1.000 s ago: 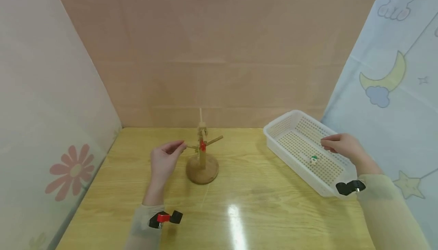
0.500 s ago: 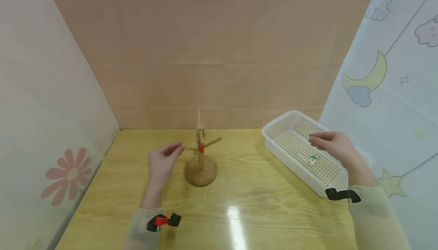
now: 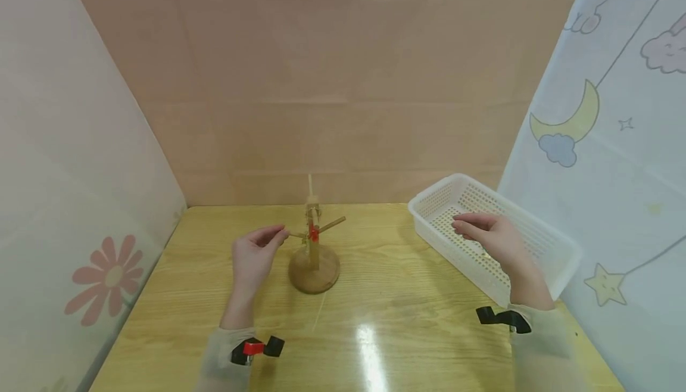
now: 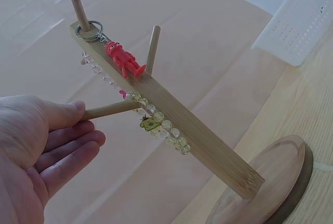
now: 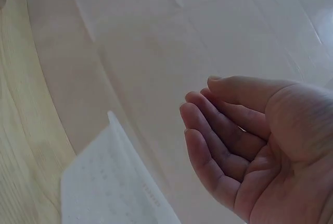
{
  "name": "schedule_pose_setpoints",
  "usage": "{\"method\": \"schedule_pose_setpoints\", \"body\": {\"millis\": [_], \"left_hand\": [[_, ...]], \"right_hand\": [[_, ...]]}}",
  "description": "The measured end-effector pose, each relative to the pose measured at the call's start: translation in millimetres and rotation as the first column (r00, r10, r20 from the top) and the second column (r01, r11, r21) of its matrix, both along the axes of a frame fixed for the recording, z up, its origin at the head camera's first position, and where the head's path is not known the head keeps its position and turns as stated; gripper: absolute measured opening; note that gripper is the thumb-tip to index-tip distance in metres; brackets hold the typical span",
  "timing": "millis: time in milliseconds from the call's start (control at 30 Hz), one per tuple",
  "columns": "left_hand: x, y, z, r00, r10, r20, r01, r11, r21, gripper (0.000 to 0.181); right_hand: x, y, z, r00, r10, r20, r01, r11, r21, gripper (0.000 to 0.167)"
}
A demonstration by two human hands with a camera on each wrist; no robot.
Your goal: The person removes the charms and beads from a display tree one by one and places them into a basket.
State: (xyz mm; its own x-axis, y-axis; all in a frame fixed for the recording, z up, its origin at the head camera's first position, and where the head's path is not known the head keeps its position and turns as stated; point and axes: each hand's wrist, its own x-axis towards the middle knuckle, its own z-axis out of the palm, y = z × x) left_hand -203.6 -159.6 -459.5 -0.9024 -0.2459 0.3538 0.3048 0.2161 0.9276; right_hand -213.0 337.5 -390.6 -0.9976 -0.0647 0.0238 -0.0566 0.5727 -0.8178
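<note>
Left hand point(image 3: 255, 254) is pinching the left-pointing peg point(image 4: 112, 110) of an upright stand point(image 3: 314, 262), while right hand point(image 3: 497, 239), loosely curled and empty, is hovering.

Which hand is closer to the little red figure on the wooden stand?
Left. The left hand pinches a peg near the red figure; the right hand is over by the white basket, farther away.

L hand point(image 3: 254, 255) pinching, lower fingers point(image 4: 73, 174) bent, R hand point(image 3: 498, 246) loosely curved, thumb point(image 5: 237, 89) nr fingertips point(image 5: 195, 138)
</note>
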Motion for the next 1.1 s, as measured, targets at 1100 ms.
{"method": "schedule_pose_setpoints", "body": {"millis": [1100], "left_hand": [[-1.5,9.3,-1.8,1.000,0.001,0.017,-0.001,1.000,-0.005,0.015]], "right_hand": [[-7.6,-139.5,-25.8,0.969,0.226,-0.100,-0.246,0.919,-0.308,0.031]]}}
